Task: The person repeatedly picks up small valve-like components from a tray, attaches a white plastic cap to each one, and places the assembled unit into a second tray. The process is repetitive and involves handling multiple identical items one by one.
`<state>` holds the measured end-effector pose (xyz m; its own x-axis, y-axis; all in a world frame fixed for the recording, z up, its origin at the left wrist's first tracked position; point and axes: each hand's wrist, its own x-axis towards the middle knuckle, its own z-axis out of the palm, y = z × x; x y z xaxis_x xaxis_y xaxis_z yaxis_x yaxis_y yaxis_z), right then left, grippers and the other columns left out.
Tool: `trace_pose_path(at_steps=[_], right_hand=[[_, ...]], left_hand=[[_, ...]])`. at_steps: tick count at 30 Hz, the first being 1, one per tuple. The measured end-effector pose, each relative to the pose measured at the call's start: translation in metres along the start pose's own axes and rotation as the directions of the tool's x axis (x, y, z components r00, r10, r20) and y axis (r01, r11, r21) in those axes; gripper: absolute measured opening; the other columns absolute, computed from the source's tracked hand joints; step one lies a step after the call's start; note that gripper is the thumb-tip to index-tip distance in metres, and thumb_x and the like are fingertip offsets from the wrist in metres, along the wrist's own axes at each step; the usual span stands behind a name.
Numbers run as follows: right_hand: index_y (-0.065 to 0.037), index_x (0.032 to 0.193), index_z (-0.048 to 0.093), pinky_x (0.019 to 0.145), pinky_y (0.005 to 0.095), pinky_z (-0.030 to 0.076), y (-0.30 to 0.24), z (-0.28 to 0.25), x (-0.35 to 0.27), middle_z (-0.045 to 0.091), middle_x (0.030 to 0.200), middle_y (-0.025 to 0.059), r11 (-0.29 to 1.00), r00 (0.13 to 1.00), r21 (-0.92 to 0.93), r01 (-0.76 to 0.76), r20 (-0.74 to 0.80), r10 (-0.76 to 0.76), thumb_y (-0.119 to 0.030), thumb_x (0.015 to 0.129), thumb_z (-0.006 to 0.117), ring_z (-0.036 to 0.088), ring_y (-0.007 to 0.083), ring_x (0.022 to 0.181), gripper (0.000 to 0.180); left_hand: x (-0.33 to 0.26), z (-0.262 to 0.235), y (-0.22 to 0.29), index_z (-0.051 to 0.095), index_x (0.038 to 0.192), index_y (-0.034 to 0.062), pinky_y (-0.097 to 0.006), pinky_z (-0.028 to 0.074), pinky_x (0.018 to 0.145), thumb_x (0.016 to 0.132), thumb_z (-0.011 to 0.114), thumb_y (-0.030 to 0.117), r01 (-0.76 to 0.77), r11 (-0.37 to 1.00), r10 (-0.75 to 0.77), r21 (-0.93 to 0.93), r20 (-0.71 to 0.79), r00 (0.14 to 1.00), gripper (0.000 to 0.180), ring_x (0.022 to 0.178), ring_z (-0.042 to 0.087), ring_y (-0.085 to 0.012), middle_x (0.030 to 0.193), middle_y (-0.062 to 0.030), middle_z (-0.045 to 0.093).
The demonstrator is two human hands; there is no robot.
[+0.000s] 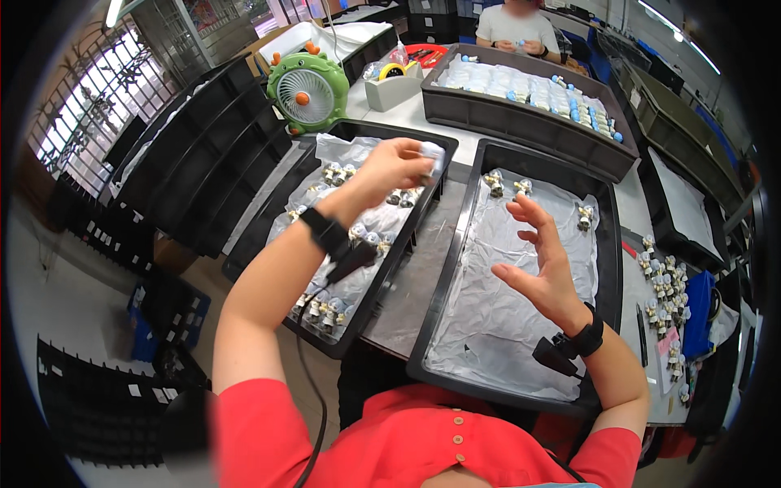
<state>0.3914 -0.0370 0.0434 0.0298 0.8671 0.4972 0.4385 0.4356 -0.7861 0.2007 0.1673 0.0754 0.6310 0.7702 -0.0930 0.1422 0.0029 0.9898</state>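
Note:
My left hand (396, 169) is closed on a small white and pale-blue figurine (434, 156), held above the far right corner of the left black tray (329, 348). Motion blurs the figurine's details. Below that arm, several similar figurines (329, 311) stand in the left tray on white paper, partly hidden by my forearm. Over the right black tray (440, 332) my right hand (543, 272) hangs with fingers curved and apart, holding nothing. Crumpled white paper (500, 325) lines this tray. A few figurines (494, 182) sit at its far end, and another figurine (585, 215) near its right wall.
A large grey-brown crate (521, 114) of blue-topped pieces stands beyond the trays. A green fan (307, 92) and a tape dispenser (394, 88) are at the far left. Loose figurines (669, 286) crowd the table's right side. A person (518, 32) sits across the table.

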Motion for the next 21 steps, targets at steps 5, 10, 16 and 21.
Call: trace_pose_path(at_steps=[5, 10, 16, 21], right_hand=[[-0.011, 0.134, 0.033, 0.091, 0.0361, 0.037, 0.004, -0.004, 0.004, 0.047, 0.124, 0.0089, 0.998, 1.000, -0.059, -0.018, -0.025, 0.016, -0.018, 0.070, 0.073, 0.044, 0.0214, 0.116, 0.076], [-0.011, 0.133, 0.034, 0.091, 0.0356, 0.037, 0.014, -0.006, 0.005, 0.049, 0.122, 0.0088, 0.996, 0.996, -0.064, -0.067, -0.059, 0.063, -0.019, 0.071, 0.072, 0.046, 0.0207, 0.114, 0.074], [-0.010, 0.131, 0.037, 0.091, 0.0351, 0.038, 0.015, -0.008, 0.005, 0.049, 0.120, 0.0095, 0.987, 0.992, -0.103, -0.121, -0.032, 0.118, -0.018, 0.071, 0.071, 0.046, 0.0209, 0.113, 0.069], [-0.004, 0.123, 0.044, 0.092, 0.0358, 0.038, 0.030, -0.012, 0.011, 0.050, 0.116, 0.0134, 0.958, 0.980, -0.259, -0.124, 0.122, 0.159, -0.021, 0.073, 0.069, 0.048, 0.0276, 0.110, 0.059]], left_hand=[[0.091, -0.056, -0.069, 0.067, 0.080, 0.0029, -0.031, 0.049, 0.065, 0.065, 0.071, 0.017, 0.176, 0.756, 0.108, 0.630, -0.385, 0.917, 0.021, 0.073, 0.064, -0.0216, 0.074, -0.0119, 0.066], [0.127, -0.043, -0.087, 0.069, 0.088, 0.0089, -0.033, 0.049, 0.078, 0.062, 0.068, 0.017, 0.233, 0.693, 0.054, 0.682, -0.372, 0.927, 0.027, 0.086, 0.063, -0.0284, 0.088, -0.0166, 0.065], [0.134, -0.037, -0.109, 0.067, 0.088, 0.0039, -0.038, 0.048, 0.079, 0.065, 0.065, 0.016, 0.137, 0.663, 0.278, 0.736, -0.412, 0.867, 0.026, 0.090, 0.061, -0.0336, 0.091, -0.0213, 0.063], [0.134, -0.064, -0.125, 0.065, 0.095, -0.0010, -0.037, 0.047, 0.081, 0.064, 0.070, 0.029, 0.047, 0.719, 0.220, 0.693, -0.292, 0.931, 0.043, 0.089, 0.061, -0.0325, 0.092, -0.0205, 0.064]])
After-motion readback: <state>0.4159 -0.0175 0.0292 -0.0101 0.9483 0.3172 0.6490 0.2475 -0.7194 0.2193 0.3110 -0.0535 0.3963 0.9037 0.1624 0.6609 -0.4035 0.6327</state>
